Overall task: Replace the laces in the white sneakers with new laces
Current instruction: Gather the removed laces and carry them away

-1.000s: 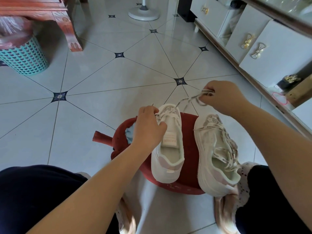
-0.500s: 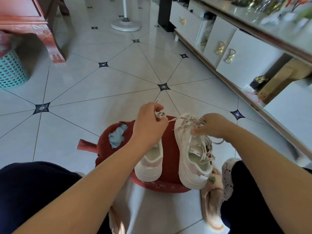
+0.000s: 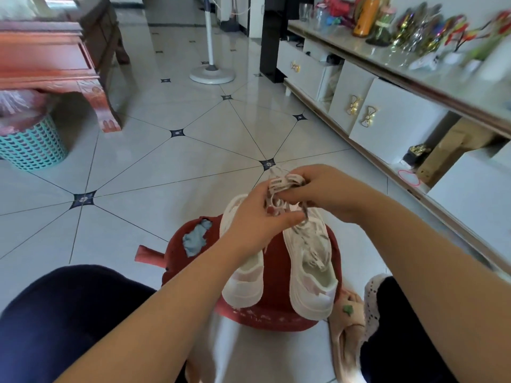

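Observation:
Two white sneakers stand side by side on a red stool (image 3: 276, 313), toes pointing away from me. The left sneaker (image 3: 244, 280) has no lace showing. The right sneaker (image 3: 311, 269) has a printed white lace lying loose over its tongue. My left hand (image 3: 255, 219) and my right hand (image 3: 325, 190) meet above the shoes' toes. Both pinch a bunched printed lace (image 3: 280, 186), gathered in loops between my fingers. My hands hide the front of both shoes.
A low white cabinet (image 3: 387, 117) with gold bow handles runs along the right. A red wooden table (image 3: 55, 67) and a teal basket (image 3: 31, 145) stand at the left. A fan base (image 3: 211, 74) sits on the tiled floor ahead. A pink slipper (image 3: 348, 324) is by my right knee.
My right hand came in from the right sneaker's laces to meet my left hand above the toes. The lace is now bunched between both hands. The camera tilted up.

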A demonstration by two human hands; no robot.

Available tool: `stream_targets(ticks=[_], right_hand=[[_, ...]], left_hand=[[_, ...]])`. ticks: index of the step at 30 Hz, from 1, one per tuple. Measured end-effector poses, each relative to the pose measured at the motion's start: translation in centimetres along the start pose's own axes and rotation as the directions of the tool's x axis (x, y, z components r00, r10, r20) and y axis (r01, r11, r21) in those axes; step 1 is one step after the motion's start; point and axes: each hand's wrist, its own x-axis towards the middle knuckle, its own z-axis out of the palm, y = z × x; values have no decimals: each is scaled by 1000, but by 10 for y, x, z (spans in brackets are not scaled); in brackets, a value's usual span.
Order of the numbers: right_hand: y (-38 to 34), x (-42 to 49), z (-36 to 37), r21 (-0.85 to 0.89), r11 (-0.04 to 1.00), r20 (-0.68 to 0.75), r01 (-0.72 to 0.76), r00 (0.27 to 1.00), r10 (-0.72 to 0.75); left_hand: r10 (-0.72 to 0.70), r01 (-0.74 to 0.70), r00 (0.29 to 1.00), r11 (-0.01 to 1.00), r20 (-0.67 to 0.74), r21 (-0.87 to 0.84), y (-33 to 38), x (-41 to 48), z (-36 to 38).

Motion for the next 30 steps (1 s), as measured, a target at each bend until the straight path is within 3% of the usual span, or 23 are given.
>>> stream_targets(ticks=[3,6,8,13,15,17,21,23,26,30], right_hand=[[-3,0,13,19,1000,-29,6,1000,-5],[-5,-1,27,-265,963,-143,46,986,-87],[-6,-3,36,-340,937,-218,80,963,-161],[-1,4,45,-39,994,-329,98,939,-106],[-1,13,42,-23,994,-226,105,968,-108],[0,25,39,-7,995,-27,104,994,-104],[8,56,41,136,991,377,11,924,-62],[15,78,32,153,987,414,-57,910,-12],[23,117,6,352,912,350,-213,933,83],[-5,174,-26,573,795,187,-199,976,109]], left_hand=[[-35,13,993,981,-113,-195,-1,-5,1],[-117,59,972,961,-202,-270,-1,-6,0],[-162,79,949,953,-269,-293,4,-7,0],[-366,133,861,833,-354,-537,20,1,-15],[-397,124,845,797,-358,-591,28,11,-24],[-414,90,839,746,-354,-660,39,26,-32],[-442,47,848,610,-291,-791,53,68,-57],[-446,66,842,643,-303,-763,49,93,-74],[-429,149,829,788,-359,-597,35,132,-100],[-468,312,811,853,-350,-418,30,175,-126]])
